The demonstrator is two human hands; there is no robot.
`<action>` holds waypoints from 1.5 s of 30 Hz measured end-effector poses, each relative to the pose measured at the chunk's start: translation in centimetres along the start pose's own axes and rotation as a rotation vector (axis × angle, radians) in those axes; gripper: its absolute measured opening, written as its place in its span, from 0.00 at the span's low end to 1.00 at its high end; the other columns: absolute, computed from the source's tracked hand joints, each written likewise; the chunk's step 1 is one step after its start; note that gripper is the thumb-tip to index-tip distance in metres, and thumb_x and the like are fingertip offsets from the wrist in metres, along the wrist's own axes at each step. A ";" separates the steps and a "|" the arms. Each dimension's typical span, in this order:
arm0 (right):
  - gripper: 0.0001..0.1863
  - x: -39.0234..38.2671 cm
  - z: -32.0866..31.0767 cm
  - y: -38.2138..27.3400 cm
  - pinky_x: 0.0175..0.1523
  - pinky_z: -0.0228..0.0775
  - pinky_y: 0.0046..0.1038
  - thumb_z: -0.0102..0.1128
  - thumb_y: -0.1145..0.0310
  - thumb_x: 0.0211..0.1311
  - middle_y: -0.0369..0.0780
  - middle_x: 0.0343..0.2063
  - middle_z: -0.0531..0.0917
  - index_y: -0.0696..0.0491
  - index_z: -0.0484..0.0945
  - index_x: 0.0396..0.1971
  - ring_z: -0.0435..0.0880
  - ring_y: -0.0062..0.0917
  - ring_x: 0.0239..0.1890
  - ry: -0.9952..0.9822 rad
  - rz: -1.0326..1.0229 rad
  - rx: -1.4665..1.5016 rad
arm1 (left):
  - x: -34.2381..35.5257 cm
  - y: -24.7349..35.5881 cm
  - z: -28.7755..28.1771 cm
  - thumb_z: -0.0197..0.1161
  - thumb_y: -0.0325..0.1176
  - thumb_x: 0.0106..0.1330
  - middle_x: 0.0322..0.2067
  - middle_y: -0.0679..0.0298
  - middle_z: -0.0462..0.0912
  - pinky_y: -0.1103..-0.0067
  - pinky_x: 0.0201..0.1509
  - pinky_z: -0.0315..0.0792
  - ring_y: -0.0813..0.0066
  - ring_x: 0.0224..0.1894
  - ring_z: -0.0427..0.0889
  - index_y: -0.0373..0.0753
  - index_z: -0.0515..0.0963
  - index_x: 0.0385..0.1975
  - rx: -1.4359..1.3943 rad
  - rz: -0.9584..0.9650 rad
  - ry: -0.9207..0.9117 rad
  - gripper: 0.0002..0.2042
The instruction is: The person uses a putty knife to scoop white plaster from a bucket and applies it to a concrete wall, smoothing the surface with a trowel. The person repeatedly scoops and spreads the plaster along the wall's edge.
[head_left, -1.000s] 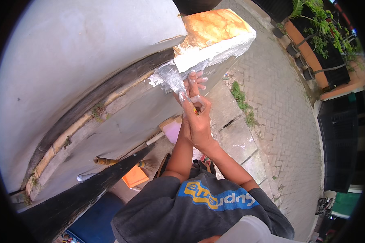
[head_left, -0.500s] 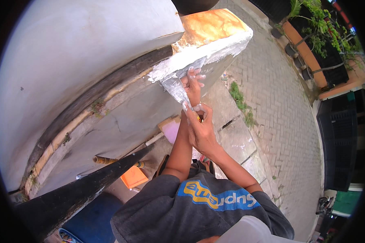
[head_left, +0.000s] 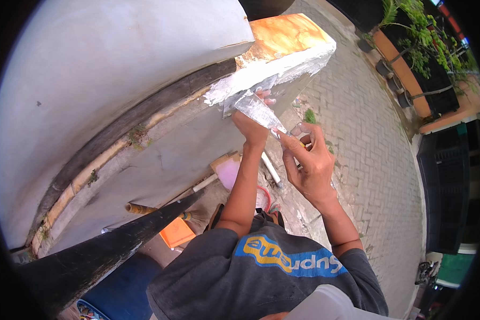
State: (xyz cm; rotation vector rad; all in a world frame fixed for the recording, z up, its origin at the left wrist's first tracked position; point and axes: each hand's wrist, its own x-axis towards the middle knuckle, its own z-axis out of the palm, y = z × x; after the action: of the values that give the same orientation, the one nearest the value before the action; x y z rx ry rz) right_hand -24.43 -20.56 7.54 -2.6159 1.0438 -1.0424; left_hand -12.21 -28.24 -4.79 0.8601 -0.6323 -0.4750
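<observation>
My right hand [head_left: 312, 165] grips a putty knife [head_left: 261, 113] by its handle, with the fingers curled round it. White filler smears the knife's wide metal blade, which points up and to the left across my left hand. My left hand [head_left: 250, 128] holds a thin grey plate [head_left: 228, 103] just below the wall's ledge. Its fingertips, spotted with white, show past the blade; the rest of that grip is hidden. Fresh white filler [head_left: 272, 74] coats the ledge's front edge in a rough, uneven band right above the plate.
The ledge's stained orange top [head_left: 288, 34] meets a pale curved wall [head_left: 122, 69]. A black pole [head_left: 117, 240] slants at lower left, near an orange dustpan-like piece [head_left: 177, 232] and a blue container [head_left: 117, 288]. A white pipe [head_left: 272, 169] lies below my hands. Brick paving [head_left: 368, 144] extends right.
My right hand has moved right and a little down, drawing the putty knife away from the ledge. My left hand has turned, its back now more in view, with the plate still near the ledge.
</observation>
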 end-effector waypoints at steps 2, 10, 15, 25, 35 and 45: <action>0.25 -0.4 0.6 -0.4 0.24 0.68 0.24 0.65 0.78 0.42 0.43 0.39 0.75 0.43 0.82 0.45 0.76 0.26 0.24 0.017 0.024 0.024 | 0.0 0.4 0.5 0.56 0.30 0.67 0.34 0.52 0.82 0.83 0.21 0.75 0.68 0.28 0.84 0.28 0.73 0.43 -0.041 -0.122 0.054 0.12; 0.24 0.0 1.4 -0.7 0.24 0.67 0.24 0.64 0.80 0.42 0.43 0.38 0.75 0.45 0.83 0.43 0.76 0.26 0.23 0.064 0.029 0.021 | -0.1 0.6 0.3 0.56 0.28 0.67 0.35 0.55 0.83 0.83 0.22 0.76 0.71 0.29 0.84 0.28 0.78 0.41 -0.056 -0.091 0.034 0.10; 0.22 0.5 1.6 -1.1 0.23 0.66 0.25 0.64 0.83 0.41 0.43 0.37 0.75 0.49 0.83 0.40 0.75 0.24 0.21 0.093 0.026 0.038 | 0.0 0.9 0.3 0.57 0.27 0.66 0.35 0.54 0.83 0.83 0.22 0.76 0.71 0.30 0.84 0.28 0.77 0.41 0.001 -0.109 0.029 0.10; 0.21 2.0 1.5 -1.4 0.23 0.68 0.25 0.64 0.80 0.40 0.42 0.37 0.76 0.48 0.83 0.40 0.76 0.24 0.22 0.075 -0.033 0.003 | 0.0 0.7 0.3 0.57 0.28 0.66 0.33 0.55 0.84 0.82 0.23 0.77 0.71 0.29 0.85 0.28 0.79 0.38 0.032 -0.030 0.028 0.09; 0.18 4.4 0.0 -2.4 0.22 0.67 0.26 0.64 0.78 0.43 0.37 0.36 0.77 0.47 0.83 0.38 0.77 0.24 0.22 -0.002 -0.061 -0.101 | 0.1 1.6 0.5 0.56 0.22 0.61 0.33 0.55 0.85 0.79 0.29 0.78 0.70 0.31 0.85 0.28 0.79 0.37 -0.057 0.013 0.041 0.08; 0.15 7.4 -3.3 -4.1 0.28 0.72 0.26 0.66 0.74 0.43 0.34 0.34 0.77 0.46 0.83 0.35 0.81 0.25 0.28 -0.185 -0.267 -0.314 | 0.2 0.5 -0.1 0.56 0.18 0.55 0.32 0.57 0.85 0.76 0.37 0.77 0.71 0.31 0.84 0.29 0.80 0.33 0.146 0.158 -0.028 0.08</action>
State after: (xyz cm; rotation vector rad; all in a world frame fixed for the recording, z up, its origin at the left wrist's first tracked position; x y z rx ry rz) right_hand -20.44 -21.84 15.59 -3.1021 0.8969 -0.7061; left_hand -11.89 -28.06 -4.39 0.9344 -0.7612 -0.3006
